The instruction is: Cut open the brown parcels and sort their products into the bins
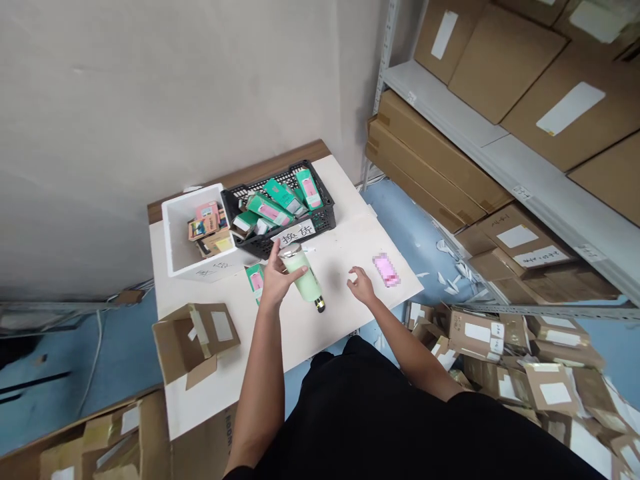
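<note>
My left hand (279, 275) is wrapped around a light green tumbler (306, 283) with a silver top, which it holds tilted above the white table. At the tumbler's lower end shows a small black and yellow piece (320, 305); whether it is joined on, I cannot tell. To the right, my right hand (362, 287) hovers over the table with bent fingers apart and nothing in them. A pink, blurred-out rectangle (387, 270) lies right of that hand. Partly behind my left hand lies a green and pink box (255, 280).
A black crate (327, 217) of green boxes and a white foam box (173, 233) with small packages stand at the table's back. An opened carton (220, 333) sits front left. Shelves of cartons (510, 60) rise at right, above heaped boxes (477, 333) on the floor.
</note>
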